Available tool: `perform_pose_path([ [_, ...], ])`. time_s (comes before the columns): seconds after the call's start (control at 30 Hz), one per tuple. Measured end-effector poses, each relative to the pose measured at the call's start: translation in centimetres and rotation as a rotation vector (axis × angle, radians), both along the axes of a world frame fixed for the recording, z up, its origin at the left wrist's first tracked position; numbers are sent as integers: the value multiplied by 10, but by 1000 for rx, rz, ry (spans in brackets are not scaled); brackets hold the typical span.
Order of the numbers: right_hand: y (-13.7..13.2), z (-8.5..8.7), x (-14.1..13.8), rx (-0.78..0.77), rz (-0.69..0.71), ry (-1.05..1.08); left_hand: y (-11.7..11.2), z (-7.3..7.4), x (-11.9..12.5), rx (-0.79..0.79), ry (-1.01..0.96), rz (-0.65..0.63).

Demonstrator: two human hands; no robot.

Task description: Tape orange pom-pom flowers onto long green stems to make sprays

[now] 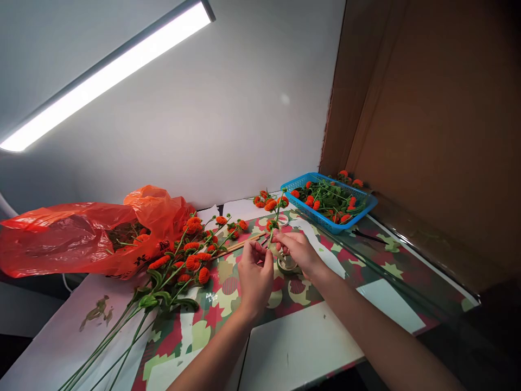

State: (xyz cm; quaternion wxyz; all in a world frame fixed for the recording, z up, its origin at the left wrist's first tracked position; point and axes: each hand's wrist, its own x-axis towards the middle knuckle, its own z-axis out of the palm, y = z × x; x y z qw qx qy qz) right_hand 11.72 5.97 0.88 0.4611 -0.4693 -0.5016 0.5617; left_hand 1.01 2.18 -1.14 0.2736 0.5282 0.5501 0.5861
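Note:
My left hand and my right hand meet over the patterned table covering, fingers pinched together around the lower end of a thin green stem with small orange blooms that rises away from me. A roll of tape lies just under my right hand. Light wooden sticks lie to the left of my hands. A bunch of finished orange flowers on long green stems lies on the table left of my left hand.
A blue plastic basket of orange flower pieces stands at the back right. An orange plastic bag lies at the back left. A brown cardboard panel walls the right side. A lit lamp bar hangs above.

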Motion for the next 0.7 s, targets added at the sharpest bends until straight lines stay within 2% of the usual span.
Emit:
perform_pose_path([
  [0.17,-2,-3,-5,200,-6,-229,-2,1,3,6,21,-4],
  [0.23,-3,-4,-5,241,-18,-293,-2,3,4,-15,-63,-35],
  [0.3,-2,-4,-3,272,15,-307,-3,5,2,-84,-241,-93],
  [0.43,3,1,7,292,175,-204,-3,9,-7,-342,-632,-291],
  [0.57,5,8,15,239,310,-55,-5,14,-15,-609,-805,-543],
  [0.63,4,10,16,175,375,35,-6,17,-15,-617,-828,-592],
  [0.7,4,12,16,135,420,103,-7,18,-13,-558,-820,-578],
])
